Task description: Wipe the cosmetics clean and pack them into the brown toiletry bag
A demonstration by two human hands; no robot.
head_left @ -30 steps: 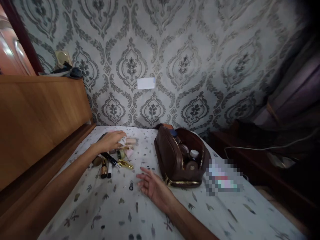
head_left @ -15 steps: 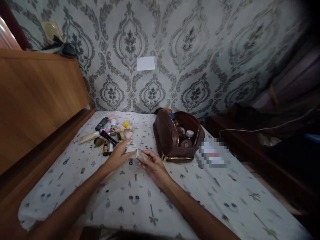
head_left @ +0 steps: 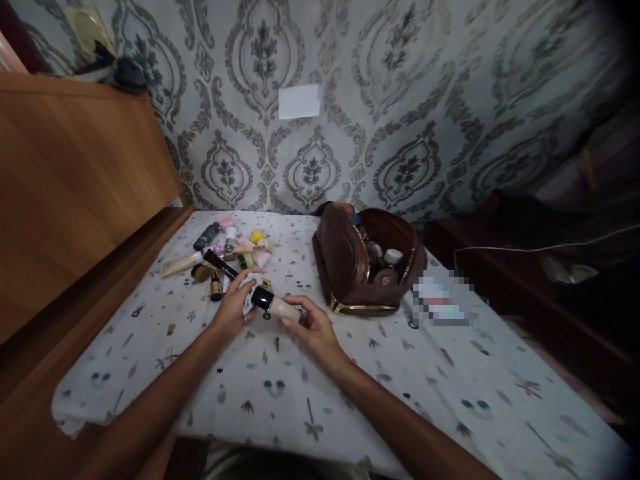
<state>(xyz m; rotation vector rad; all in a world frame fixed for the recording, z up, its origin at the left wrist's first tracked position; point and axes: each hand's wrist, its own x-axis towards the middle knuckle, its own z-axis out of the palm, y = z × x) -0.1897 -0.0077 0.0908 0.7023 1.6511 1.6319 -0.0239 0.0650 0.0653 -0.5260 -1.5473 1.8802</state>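
My right hand (head_left: 313,327) is closed around the lower end of a foundation bottle (head_left: 283,309), a pale beige one with a black cap tilted toward the left. Just left of that cap, my left hand (head_left: 235,308) pinches a crumpled white tissue (head_left: 249,300). Beyond my left hand lies a loose heap of cosmetics: a black tube (head_left: 220,264), a beige tube (head_left: 181,264), a small bottle with a gold band (head_left: 215,285) and a dark grey bottle (head_left: 207,236). To the right stands a brown cosmetic bag (head_left: 345,257), unzipped, with a white-capped jar (head_left: 393,257) inside.
A patterned white cloth (head_left: 280,413) covers the table. On the left rises a wooden cabinet (head_left: 80,180); the papered wall (head_left: 330,153) closes off the back. A blurred-out item (head_left: 443,300) lies right of the bag, and a pale cable (head_left: 530,250) runs farther right.
The bottle's black cap, covered by the tissue before, now shows. My left hand has drawn back slightly left with the tissue. The camera view has shifted a little.
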